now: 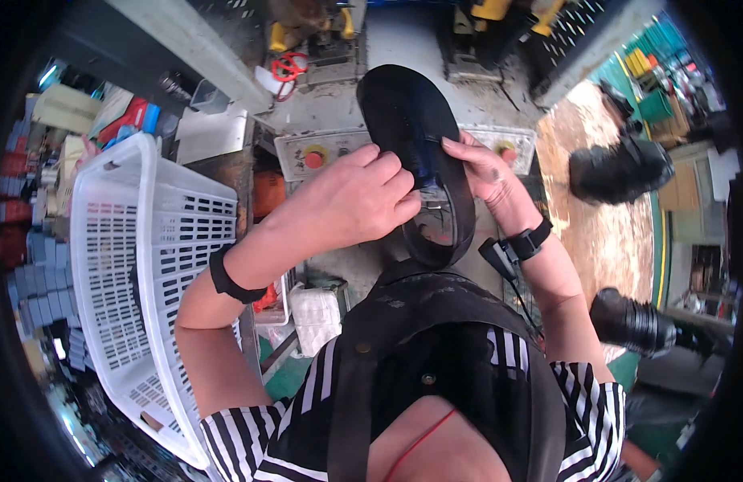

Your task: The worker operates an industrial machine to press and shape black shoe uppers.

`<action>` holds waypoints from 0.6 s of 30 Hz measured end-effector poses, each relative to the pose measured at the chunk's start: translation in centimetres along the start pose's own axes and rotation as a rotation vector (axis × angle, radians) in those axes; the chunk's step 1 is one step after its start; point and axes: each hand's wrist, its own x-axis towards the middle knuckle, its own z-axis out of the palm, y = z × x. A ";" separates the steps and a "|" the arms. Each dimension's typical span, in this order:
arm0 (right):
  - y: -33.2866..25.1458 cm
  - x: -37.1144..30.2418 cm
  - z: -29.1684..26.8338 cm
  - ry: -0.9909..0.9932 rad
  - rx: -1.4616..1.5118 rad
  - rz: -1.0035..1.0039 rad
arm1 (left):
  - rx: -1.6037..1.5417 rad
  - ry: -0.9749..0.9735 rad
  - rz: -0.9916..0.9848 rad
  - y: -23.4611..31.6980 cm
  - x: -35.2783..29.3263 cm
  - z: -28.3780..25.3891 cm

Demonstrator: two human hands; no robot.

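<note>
Above the machine's front panel I hold a black sandal (399, 104), its broad rounded end pointing away from me and a looped strap at the near end. My left hand (367, 193) has its fingers curled and pressed on the middle of the sandal from the left. On the right side, my right hand (480, 165) grips the edge, thumb on top; its other fingers are partly hidden beneath. Both wrists wear black bands.
A red button (314, 158) and a second red button (507, 153) flank the sandal on the machine's panel (289, 153). Red-handled scissors (289, 67) lie beyond. A white plastic basket (150, 241) stands at left. Black bundled items (620, 171) sit on a wooden board (592, 233) at right.
</note>
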 end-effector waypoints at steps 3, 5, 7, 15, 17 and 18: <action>1.2 -3.8 -3.2 -0.123 0.233 -0.212 | -0.076 0.196 0.029 2.2 1.8 0.2; 1.0 -7.1 -4.5 -0.189 0.300 -0.354 | -0.243 0.416 -0.073 4.8 3.0 1.5; 1.2 -10.3 -7.2 -0.211 0.437 -0.514 | -0.414 0.439 -0.138 8.7 4.7 3.1; -0.7 -31.9 -12.0 0.034 0.299 -0.995 | -0.737 0.327 0.216 20.0 19.2 6.5; -0.4 -39.7 -12.8 0.227 0.264 -1.142 | -0.782 0.363 0.343 23.7 24.5 7.1; -0.8 -43.6 -12.6 0.306 0.205 -1.223 | -0.805 0.405 0.401 25.9 27.4 6.8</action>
